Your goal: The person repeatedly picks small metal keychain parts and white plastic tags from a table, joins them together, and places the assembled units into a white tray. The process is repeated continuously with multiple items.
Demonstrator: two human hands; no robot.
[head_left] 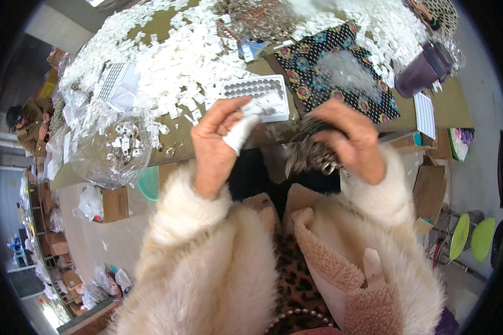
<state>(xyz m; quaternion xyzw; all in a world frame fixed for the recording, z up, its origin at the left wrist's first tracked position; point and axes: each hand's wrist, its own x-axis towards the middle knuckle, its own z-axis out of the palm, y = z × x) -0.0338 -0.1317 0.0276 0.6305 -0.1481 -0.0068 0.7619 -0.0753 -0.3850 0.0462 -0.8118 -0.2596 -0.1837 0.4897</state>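
My left hand (215, 142), its thumb wrapped in a white cover (240, 134), is bent in a pinch at the near edge of a white tray (285, 100). A small white card (261, 105) shows at its fingertips, over the tray; rows of round grey pieces sit in the tray's far part. In front of the table edge, my right hand (349, 137) is closed around a bunch of thin, shiny metal pieces (307, 159) that hangs down. Motion blurs the right fingers, and the exact kind of metal piece cannot be made out.
Heaps of small white cards (173, 72) cover the table, with a tangle of metal pieces (257, 19) behind. Right of the tray lies a patterned cloth (302, 58) with a clear bag (349, 72). A purple tumbler (422, 70) stands beyond. Another person (33, 125) is at far left.
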